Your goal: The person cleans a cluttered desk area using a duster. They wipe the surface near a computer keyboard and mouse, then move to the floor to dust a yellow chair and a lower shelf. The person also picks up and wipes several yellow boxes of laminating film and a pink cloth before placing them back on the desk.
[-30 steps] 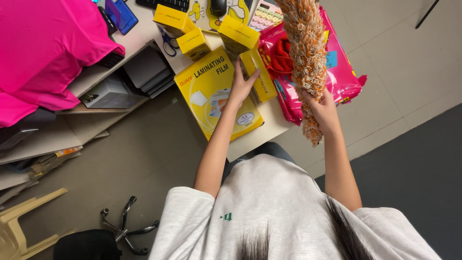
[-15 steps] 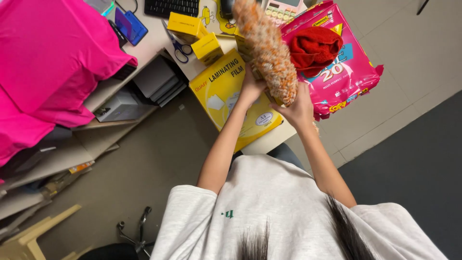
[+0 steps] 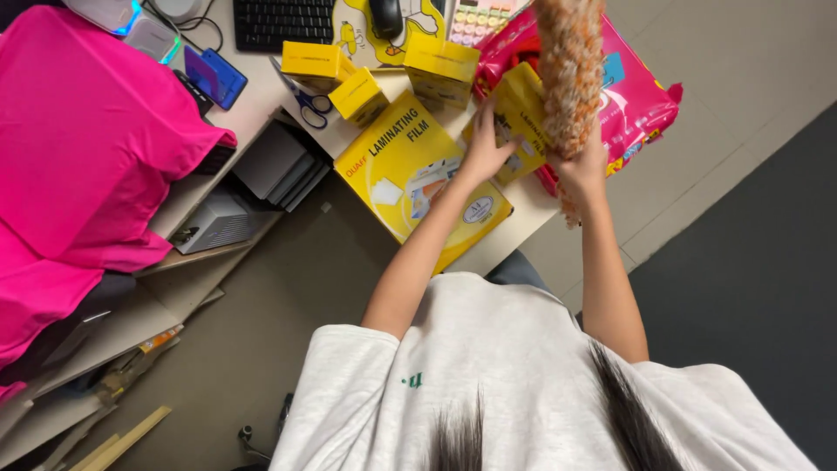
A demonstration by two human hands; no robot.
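Note:
My right hand (image 3: 582, 170) grips a long fluffy orange-and-cream bundle (image 3: 568, 70), like a duster or yarn, and holds it upright over the desk edge. My left hand (image 3: 485, 150) rests with spread fingers on a small yellow box (image 3: 521, 109) lying beside a large flat yellow box (image 3: 417, 174). Behind the bundle sits a pink plastic bag (image 3: 635, 96) with something red inside.
Small yellow boxes (image 3: 316, 61) (image 3: 359, 96) (image 3: 441, 68), blue-handled scissors (image 3: 307, 100), a keyboard (image 3: 281, 22), a mouse (image 3: 387, 16) and a calculator (image 3: 481, 19) lie on the white desk (image 3: 253, 105). Pink cloth (image 3: 78, 139) covers the left. Grey devices (image 3: 277, 161) sit on a lower shelf.
The fluffy bundle has swung from a tilt to upright and moved right. My left hand slid from the bundle's base onto the small yellow box. The view has shifted slightly.

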